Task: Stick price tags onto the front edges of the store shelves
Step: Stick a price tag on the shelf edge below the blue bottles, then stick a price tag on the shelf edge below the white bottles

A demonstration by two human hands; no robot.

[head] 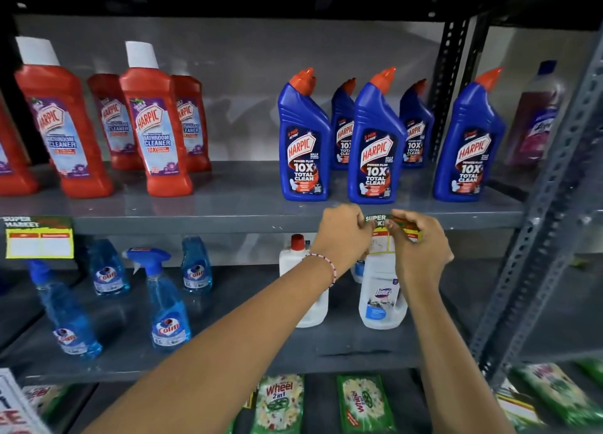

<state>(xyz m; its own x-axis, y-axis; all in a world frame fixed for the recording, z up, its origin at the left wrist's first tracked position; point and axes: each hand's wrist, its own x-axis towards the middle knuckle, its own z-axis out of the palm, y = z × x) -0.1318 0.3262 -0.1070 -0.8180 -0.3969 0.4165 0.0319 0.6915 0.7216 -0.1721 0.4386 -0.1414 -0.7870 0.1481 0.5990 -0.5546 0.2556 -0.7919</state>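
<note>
Far left, front edge of the upper grey shelf (195, 225): one price tag (39, 237) is attached, with a green "SUPER MARKET" header, a yellow border and blank white fields; it hangs below the edge. Above it on the shelf stand red Harpic Bathroom Cleaner bottles (156, 130) with white caps. On the shelf below stand blue Colin spray bottles (166, 303).

Centre: the left hand (342, 237), with a red-and-white beaded bracelet (326, 265) at the wrist, is raised to the same shelf edge. Its fingertips pinch the left end of a second price tag (383, 234), which lies against the shelf edge directly below the blue Harpic Power Plus bottles (375, 146). The tag's header is partly legible; its lower white part hangs in front of a white Domex bottle (381, 290) on the lower shelf.

Right of centre: the right hand (421, 244) grips the right portion of the same tag, thumb and fingers closed on it. Both hands are close together, separated only by the visible strip of the tag.

Far right: a perforated grey upright (538, 237) frames the rack. Along the bottom, green Wheel detergent packs (280, 404) lie on the lowest level.
</note>
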